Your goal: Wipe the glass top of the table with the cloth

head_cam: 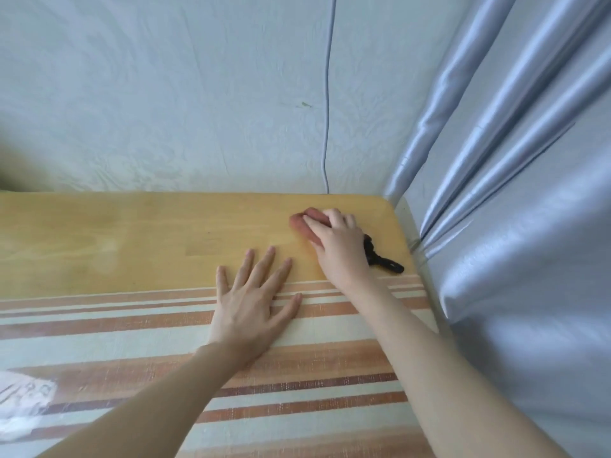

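The table (132,233) has a glossy glass top over yellow wood and a striped mat. A small pinkish-red cloth (305,223) lies bunched near the far right corner. My right hand (340,246) presses down on the cloth with its fingers curled over it. My left hand (251,302) rests flat on the glass to the left and nearer to me, fingers spread, holding nothing.
A black cord-like object (383,259) lies on the table just right of my right wrist. A pale wall with a grey cable (327,110) stands behind the table. Silvery-blue curtains (512,160) hang along the right edge. A white patterned item (23,401) shows at the lower left.
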The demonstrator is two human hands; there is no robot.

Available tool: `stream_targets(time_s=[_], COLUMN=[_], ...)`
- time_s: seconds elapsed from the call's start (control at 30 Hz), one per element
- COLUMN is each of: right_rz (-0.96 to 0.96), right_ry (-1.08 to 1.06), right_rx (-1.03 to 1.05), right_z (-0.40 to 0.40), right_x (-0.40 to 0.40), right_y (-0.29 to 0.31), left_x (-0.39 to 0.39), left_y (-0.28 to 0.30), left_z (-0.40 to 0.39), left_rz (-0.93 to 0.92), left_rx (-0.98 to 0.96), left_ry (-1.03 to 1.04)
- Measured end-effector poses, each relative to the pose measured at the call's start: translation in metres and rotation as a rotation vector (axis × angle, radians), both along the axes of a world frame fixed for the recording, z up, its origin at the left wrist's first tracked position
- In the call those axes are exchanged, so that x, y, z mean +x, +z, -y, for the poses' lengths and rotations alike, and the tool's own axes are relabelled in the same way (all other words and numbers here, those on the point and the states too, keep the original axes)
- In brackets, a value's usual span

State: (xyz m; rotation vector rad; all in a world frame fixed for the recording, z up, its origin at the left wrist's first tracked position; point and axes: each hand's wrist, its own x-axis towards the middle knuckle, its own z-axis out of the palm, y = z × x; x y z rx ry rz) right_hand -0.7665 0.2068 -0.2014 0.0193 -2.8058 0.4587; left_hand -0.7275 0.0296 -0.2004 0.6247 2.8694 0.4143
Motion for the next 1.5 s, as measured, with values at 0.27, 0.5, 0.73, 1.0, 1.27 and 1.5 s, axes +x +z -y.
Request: stream_targets(time_s=[0.27, 0.5, 0.73, 1.0, 1.27, 1.5], right_rz=[0.259, 0.177, 0.224, 0.242, 0.284, 0.289], right_ry=[-0.375, 0.14, -0.259, -0.067, -0.042, -0.045], right_rx=[-0.024, 0.029, 0.047, 0.029, 0.128, 0.043], right_z=[-0.02, 0.099, 0.032, 0.111, 0.076, 0.109], right_x=[-0.025, -0.016, -0.02, -0.051, 0.008, 0.082], right_y=[0.011, 0.008, 0.009, 0.01, 0.012, 0.013], left_x=[0.023, 0.055, 0.051, 0.048, 0.049, 0.086], left_y=[0.041, 0.034, 0.036, 0.036, 0.032, 0.032], left_z=[0.072, 0.117, 0.115, 0.113, 0.118, 0.126], left_rz=[0.189, 0.299, 0.367, 0.376, 0.356, 0.147], left_rx=[-0.19, -0.32, -0.308, -0.338, -0.306, -0.136], left_ry=[0.112, 0.172, 0.172, 0.158, 0.145, 0.184])
